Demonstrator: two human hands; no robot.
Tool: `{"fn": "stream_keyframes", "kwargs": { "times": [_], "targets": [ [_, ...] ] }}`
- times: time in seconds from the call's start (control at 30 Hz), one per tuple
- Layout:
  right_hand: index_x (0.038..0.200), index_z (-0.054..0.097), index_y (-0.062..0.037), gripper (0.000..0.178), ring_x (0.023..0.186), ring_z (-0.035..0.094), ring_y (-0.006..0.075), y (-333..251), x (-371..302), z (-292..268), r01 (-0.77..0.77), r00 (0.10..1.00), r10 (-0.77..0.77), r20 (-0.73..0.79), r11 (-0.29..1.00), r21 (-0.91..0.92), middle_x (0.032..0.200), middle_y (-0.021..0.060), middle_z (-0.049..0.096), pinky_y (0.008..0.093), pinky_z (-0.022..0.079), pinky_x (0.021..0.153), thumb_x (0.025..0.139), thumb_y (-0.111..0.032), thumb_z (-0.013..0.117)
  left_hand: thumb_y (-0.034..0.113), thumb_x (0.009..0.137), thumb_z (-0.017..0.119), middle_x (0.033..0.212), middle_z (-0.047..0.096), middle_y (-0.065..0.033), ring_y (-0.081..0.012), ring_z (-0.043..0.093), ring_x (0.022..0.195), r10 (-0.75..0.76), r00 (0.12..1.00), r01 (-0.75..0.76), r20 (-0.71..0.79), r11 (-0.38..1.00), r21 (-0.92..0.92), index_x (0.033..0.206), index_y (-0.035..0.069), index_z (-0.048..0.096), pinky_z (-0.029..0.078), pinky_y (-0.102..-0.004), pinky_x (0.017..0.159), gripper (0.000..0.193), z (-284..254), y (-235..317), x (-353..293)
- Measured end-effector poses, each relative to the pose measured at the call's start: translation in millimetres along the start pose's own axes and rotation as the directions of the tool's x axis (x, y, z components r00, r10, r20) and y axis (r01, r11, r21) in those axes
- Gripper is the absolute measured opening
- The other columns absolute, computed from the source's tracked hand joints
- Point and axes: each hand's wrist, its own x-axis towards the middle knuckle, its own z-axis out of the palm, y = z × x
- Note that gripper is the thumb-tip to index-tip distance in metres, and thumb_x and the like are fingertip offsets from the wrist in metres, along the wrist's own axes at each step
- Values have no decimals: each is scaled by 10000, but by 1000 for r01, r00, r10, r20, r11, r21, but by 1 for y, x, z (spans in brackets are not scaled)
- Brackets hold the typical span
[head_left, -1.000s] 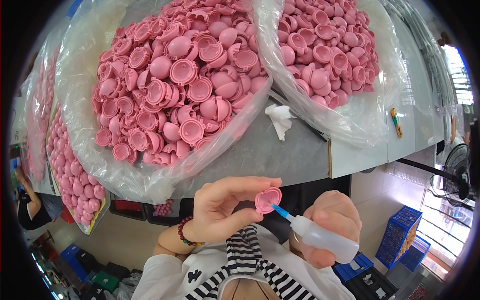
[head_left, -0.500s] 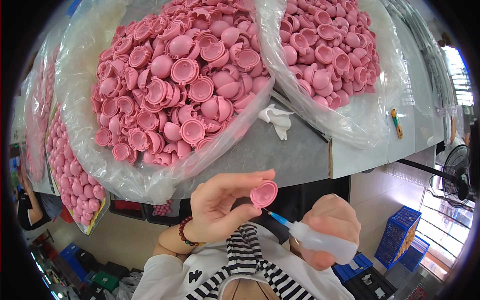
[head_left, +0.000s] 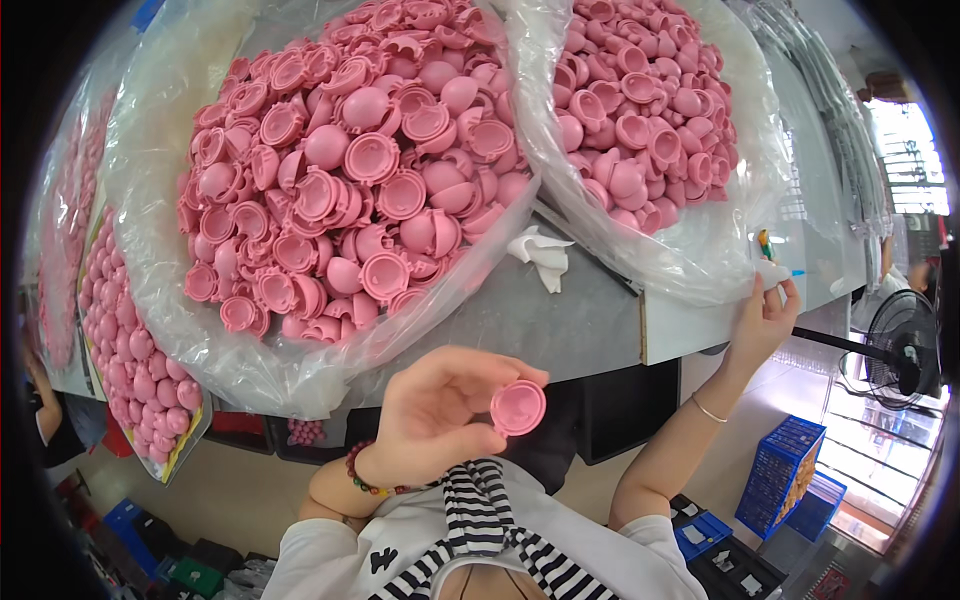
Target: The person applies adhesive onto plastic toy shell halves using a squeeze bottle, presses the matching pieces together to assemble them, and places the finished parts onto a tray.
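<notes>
Near my chest, my left hand [head_left: 425, 410] pinches a small pink half-shell [head_left: 518, 408] between thumb and fingers, its hollow round side showing. Far to the right, my right hand [head_left: 768, 310] reaches to the table beside the right plastic bag. Its fingertips are at a whitish squeeze bottle [head_left: 770, 272] with a blue needle tip, which lies on its side. The fingers partly hide the bottle, and their grip on it looks light.
Two clear plastic bags spill pink half-shells [head_left: 370, 157] and smaller pink pieces [head_left: 665, 145] across the grey table [head_left: 470, 345]. A crumpled white tissue [head_left: 541, 256] lies between them. A tray of pink balls [head_left: 140, 370] stands left; a black fan [head_left: 905, 350] and blue crates [head_left: 785, 475] are right.
My right hand has carried the squeeze bottle from beside the half-shell out to the table at the far right. The left hand still holds the half-shell, now turned slightly and lower.
</notes>
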Motion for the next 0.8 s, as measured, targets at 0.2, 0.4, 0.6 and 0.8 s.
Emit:
{"fn": "stream_keyframes", "kwargs": {
  "times": [0.2, 0.4, 0.6, 0.8],
  "targets": [
    [1035, 474, 14, 363, 924, 503, 192, -39, -18, 16, 384, 834, -402, -377, 915, -125, 1076, 97, 467, 284, 424, 698, 729, -22, 665, -93, 698, 642, 1143, 501, -225, -246, 534, 1024, 167, 985, -127, -55, 891, 435, 1059, -68, 515, 438, -344, 877, 384, 5, 7, 2],
    [870, 591, -19, 190, 713, 518, 178, -93, -35, 92, 568, 751, -465, 468, 817, -100, 745, 65, 577, 266, 398, 614, 690, -20, 652, -68, 699, 655, 1109, 531, -227, -241, 545, 1008, 132, 987, -92, -88, 930, 356, 1048, -76, 523, 437, -329, 856, 373, 8, 4, -1],
    [883, 598, -20, 185, 659, 530, 182, -95, -39, 74, 493, 830, -438, 345, 866, -85, 749, 67, 589, 279, 413, 598, 706, -30, 649, -61, 705, 655, 1113, 527, -230, -242, 554, 992, 105, 992, -77, -68, 941, 330, 1053, -79, 517, 438, -330, 864, 375, 8, 3, 1],
    [925, 587, -19, 201, 663, 594, 179, -119, -95, 53, 199, 446, -229, 865, 968, 154, 824, 72, 574, 293, 467, 575, 728, 3, 621, -63, 719, 637, 1131, 506, -235, -250, 540, 1022, 96, 992, -66, -84, 949, 307, 1070, -86, 499, 444, -343, 882, 378, 4, 7, 3]
  ]
}}
